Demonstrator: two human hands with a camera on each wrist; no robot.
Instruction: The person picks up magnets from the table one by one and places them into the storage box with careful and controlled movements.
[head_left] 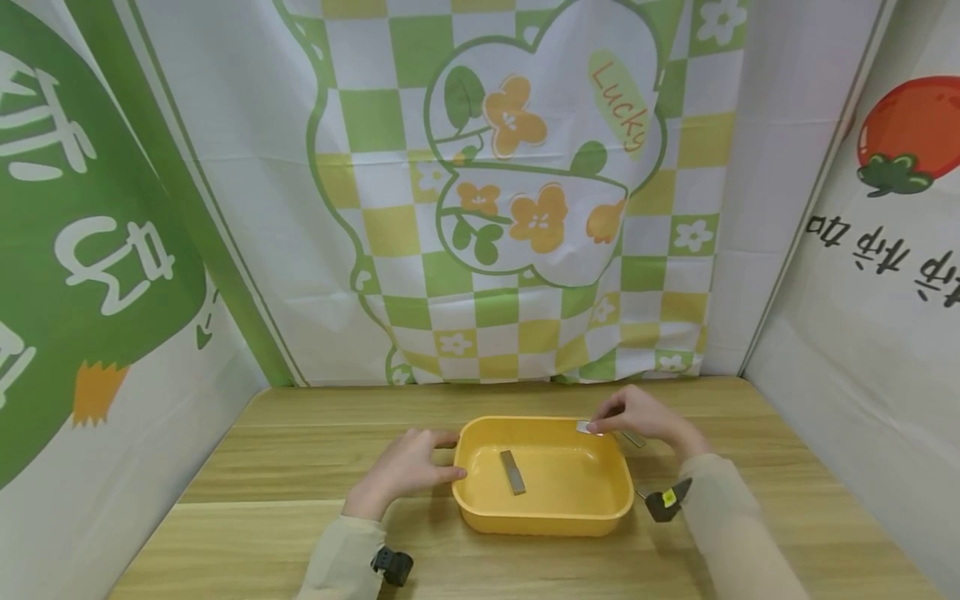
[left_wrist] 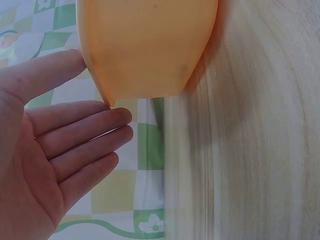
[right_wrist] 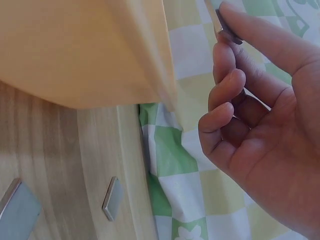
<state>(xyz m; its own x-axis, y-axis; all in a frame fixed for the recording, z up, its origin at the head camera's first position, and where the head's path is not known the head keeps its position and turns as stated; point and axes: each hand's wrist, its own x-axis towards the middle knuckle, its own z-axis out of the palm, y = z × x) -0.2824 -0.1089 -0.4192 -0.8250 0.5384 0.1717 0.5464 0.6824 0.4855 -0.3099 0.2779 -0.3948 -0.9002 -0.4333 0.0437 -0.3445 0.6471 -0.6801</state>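
Note:
A yellow plastic basin [head_left: 543, 523] stands on the table, with a flat grey metal strip [head_left: 512, 472] lying inside it. My left hand [head_left: 405, 468] is at the basin's left end, thumb and fingertips touching the rim; in the left wrist view its fingers look nearly straight. Above the basin's back right rim, my right hand [head_left: 647, 414] pinches a small, flat, shiny metal piece [head_left: 584, 427] between thumb and fingertips. The piece shows edge-on and dark in the right wrist view, where the other fingers curl loosely.
Right of the basin, a flat metal piece [right_wrist: 113, 199] lies on the wooden table [head_left: 300, 467]. Another, larger one [right_wrist: 20, 212] is partly cut off by the right wrist view's edge. A patterned cloth [head_left: 525, 333] hangs behind the table, and printed cloths hang at both sides.

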